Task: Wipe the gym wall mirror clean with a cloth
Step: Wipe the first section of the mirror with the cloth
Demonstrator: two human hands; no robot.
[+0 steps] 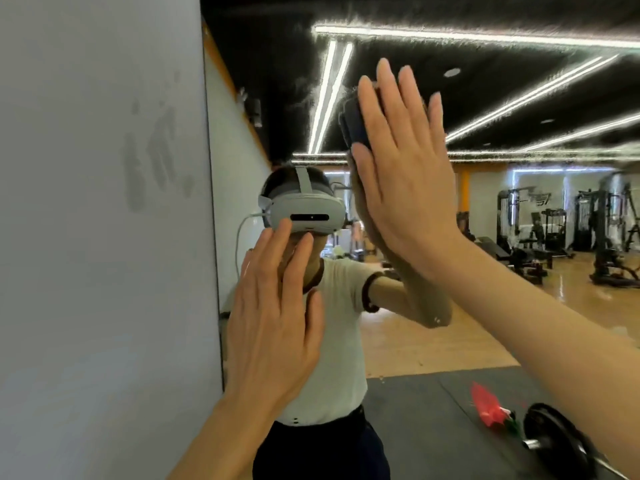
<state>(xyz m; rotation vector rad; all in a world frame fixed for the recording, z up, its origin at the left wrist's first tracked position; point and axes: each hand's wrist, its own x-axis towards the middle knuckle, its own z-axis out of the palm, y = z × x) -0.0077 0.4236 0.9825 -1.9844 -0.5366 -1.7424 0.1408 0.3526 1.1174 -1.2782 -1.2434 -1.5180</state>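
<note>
The wall mirror [502,323] fills the view right of a white wall and reflects the gym and a person in a headset. My right hand [405,174] is raised high with straight, spread fingers, pressing a dark blue cloth [353,119] flat against the glass; only the cloth's left edge shows beyond my fingers. My left hand [273,327] is lower, at chest height, with fingers straight and slightly spread, close to or touching the mirror near its left edge, holding nothing.
A white wall [104,237] with a grey hand-shaped smudge [156,157] stands left of the mirror's edge. In the reflection lie a barbell with a black plate [554,441], a red object [488,407] on a dark mat, wooden floor and weight machines [602,230] far back.
</note>
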